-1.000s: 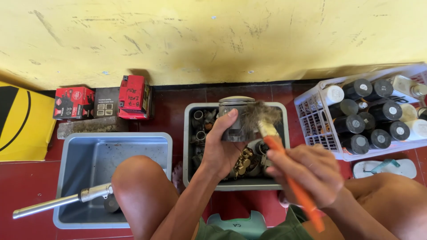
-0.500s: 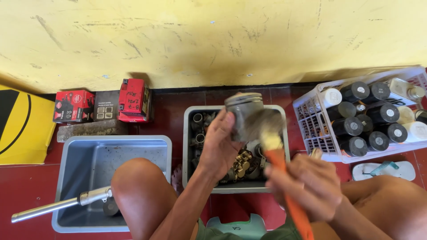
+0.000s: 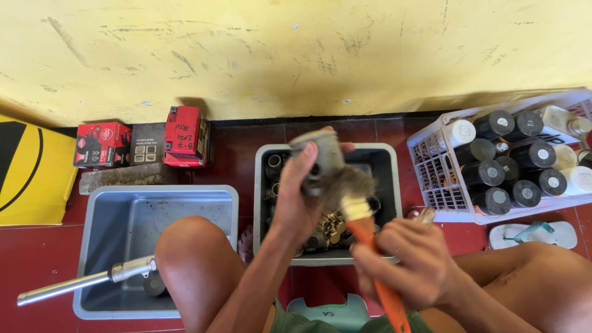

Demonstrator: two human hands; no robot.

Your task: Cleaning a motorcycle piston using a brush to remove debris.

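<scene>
My left hand grips a grey metal cylinder part, held above the middle grey tub. My right hand is closed on the orange handle of a paintbrush. The brush's dirty bristles press against the underside of the metal part. Several brass and steel parts lie in the tub below, partly hidden by my hands.
A larger grey tub sits at the left with a metal tube resting across its rim. Red boxes and a brick line the yellow wall. A white basket of dark bottles stands at the right, a sandal beside it.
The metal part has been lifted slightly and turned in my left hand. The brush has moved up and left against it.
</scene>
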